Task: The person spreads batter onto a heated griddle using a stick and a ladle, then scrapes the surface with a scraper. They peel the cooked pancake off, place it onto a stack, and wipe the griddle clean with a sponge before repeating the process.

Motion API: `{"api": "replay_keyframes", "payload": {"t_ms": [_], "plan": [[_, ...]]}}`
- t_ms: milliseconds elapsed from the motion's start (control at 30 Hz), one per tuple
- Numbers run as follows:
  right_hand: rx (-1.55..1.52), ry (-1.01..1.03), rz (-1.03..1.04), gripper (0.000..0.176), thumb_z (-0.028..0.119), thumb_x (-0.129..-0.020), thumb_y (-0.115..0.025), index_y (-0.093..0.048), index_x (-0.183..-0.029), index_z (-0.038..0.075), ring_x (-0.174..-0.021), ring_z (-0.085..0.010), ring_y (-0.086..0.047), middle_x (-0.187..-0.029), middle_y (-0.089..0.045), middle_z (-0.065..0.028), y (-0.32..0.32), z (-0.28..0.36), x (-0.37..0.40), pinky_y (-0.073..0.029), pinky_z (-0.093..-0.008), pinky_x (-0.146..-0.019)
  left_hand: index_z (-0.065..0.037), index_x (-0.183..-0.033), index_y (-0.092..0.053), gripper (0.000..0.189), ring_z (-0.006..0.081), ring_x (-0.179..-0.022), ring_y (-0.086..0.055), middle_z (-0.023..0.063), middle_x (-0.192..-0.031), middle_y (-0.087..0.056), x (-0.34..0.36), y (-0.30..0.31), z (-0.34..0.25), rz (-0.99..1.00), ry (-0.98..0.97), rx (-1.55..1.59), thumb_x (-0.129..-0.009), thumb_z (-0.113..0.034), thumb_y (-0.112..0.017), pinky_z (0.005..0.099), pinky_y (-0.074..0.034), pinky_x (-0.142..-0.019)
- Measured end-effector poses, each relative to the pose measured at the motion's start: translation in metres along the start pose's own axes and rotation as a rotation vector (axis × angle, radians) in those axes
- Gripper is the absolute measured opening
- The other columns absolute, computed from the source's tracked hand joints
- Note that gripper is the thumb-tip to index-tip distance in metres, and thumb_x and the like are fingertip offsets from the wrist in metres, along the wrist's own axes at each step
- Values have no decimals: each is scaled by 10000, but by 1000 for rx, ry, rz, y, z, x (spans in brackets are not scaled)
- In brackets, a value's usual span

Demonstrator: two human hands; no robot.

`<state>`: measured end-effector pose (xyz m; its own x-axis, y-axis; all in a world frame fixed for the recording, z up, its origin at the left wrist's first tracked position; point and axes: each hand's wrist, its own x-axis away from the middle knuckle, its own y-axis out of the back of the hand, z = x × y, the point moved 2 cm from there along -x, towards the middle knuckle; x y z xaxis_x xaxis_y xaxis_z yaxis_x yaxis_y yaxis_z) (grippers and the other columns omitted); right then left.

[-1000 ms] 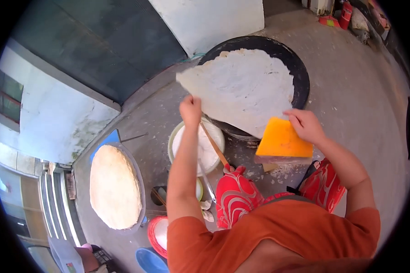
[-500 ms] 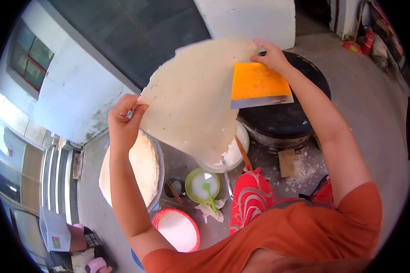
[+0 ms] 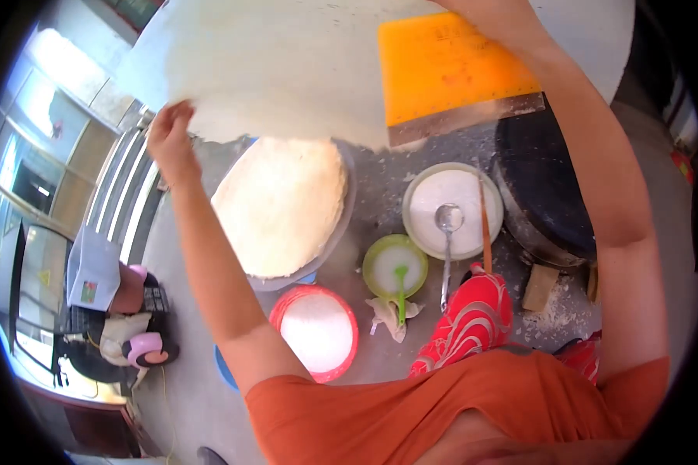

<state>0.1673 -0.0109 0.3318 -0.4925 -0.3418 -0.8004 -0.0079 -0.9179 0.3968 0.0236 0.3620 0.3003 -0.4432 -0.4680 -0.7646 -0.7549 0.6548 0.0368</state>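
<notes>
A large thin pale sheet [image 3: 279,74] hangs stretched between my two raised hands, partly blurred. My left hand [image 3: 172,139] is closed at the sheet's left edge. My right hand [image 3: 481,9] is closed near the top edge of the view, its fingertips cut off or hidden, with the orange scraper [image 3: 454,70] hanging from it, metal edge downward. Below the sheet, a stack of round pale sheets [image 3: 287,205] lies on a round tray [image 3: 347,194]. At the right, a black round griddle [image 3: 547,174] is partly covered by my right forearm.
A white bowl [image 3: 423,232] holds white paste, a ladle and a wooden stick. Near it stand a green bowl [image 3: 370,271] with a green spoon and a red basin [image 3: 352,333] of white material. A brown block [image 3: 540,287] lies beside the griddle. Steps and pink-and-white items are at left.
Both hands and the sheet have moved left and up in view, toward the stack's side. The view has shifted, so the stack and white bowl show more fully. The scraper stays with my right hand.
</notes>
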Motion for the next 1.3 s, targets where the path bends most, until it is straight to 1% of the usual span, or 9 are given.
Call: {"api": "replay_keyframes", "payload": {"t_ms": [133, 233, 567, 800, 933, 1067, 1200, 1233, 1300], "plan": [[-168, 174, 33, 149, 125, -772, -610, -624, -908, 68, -725, -123, -569, -869, -616, -58, -74, -12, 38, -455, -268, -621, 66, -959, -560, 228, 198, -931, -558, 123, -964, -589, 86, 71, -24, -253, -47, -146, -736, 74, -513, 294, -414, -858], [-107, 300, 169, 291, 109, -742, -622, -593, -1032, 95, -885, -207, -575, -1089, -566, -92, -137, -33, 91, -464, -268, -685, 48, -923, -574, 384, 259, -1078, -488, 145, -1005, -574, 162, 123, 31, -95, -195, -465, -595, 165, -413, 371, -339, -957], [96, -372, 470, 457, 59, -706, -615, -513, -1149, 100, -1051, -259, -510, -1139, -537, -113, -111, -113, 205, -388, -316, -908, -56, -791, -617, 226, 320, -1063, -473, 107, -942, -589, 286, 162, 187, 147, 301, -942, -660, 75, -489, 381, -375, -906], [200, -695, 351, 414, -11, -698, -622, -542, -1100, 46, -980, -201, -550, -1032, -588, -104, -9, -184, 271, -414, -281, -855, -40, -786, -630, 187, 335, -1060, -465, 127, -937, -594, 262, 213, 227, 261, 211, -1281, -691, 12, -477, 379, -349, -946], [290, -925, 252, 340, 37, -755, -599, -548, -1091, 46, -950, -202, -558, -1018, -590, -115, 29, -189, 301, -425, -284, -840, -119, -1105, -527, 328, 312, -1225, -310, 95, -1265, -432, 253, 182, 187, 784, 689, -1549, -794, -137, -426, 550, -244, -972], [315, -1125, 147, 314, 246, -849, -537, -550, -1080, 34, -914, -187, -552, -1021, -579, -110, 45, -207, 336, -413, -236, -808, -179, -1296, -338, 484, 325, -1284, -188, 75, -1380, -271, 274, 139, 191, 656, 573, -1560, -847, -355, -378, 593, -173, -970], [-46, -1614, 16, 624, 583, -815, -404, -587, -967, 6, -770, -162, -565, -845, -595, -82, 35, -181, 345, -422, -218, -666, -215, -1361, -193, 597, 332, -1301, -117, 72, -1426, -134, 302, 97, 193, 647, 650, -1412, -854, -515, -290, 575, -89, -994], [-262, -1677, 89, 615, 519, -821, -469, -511, -1123, -15, -941, -181, -506, -1076, -547, -81, 34, -193, 353, -366, -268, -823, -215, -1361, -196, 596, 333, -1301, -115, 70, -1428, -127, 302, 95, 192, 650, 654, -1421, -854, -514, -291, 574, -79, -995], [-315, -1669, 96, 555, 478, -832, -483, -525, -1102, -6, -918, -163, -516, -1044, -560, -75, 27, -194, 357, -373, -264, -808, -215, -1360, -199, 595, 334, -1302, -113, 68, -1430, -120, 302, 94, 194, 649, 662, -1426, -854, -513, -292, 574, -70, -995]]}}
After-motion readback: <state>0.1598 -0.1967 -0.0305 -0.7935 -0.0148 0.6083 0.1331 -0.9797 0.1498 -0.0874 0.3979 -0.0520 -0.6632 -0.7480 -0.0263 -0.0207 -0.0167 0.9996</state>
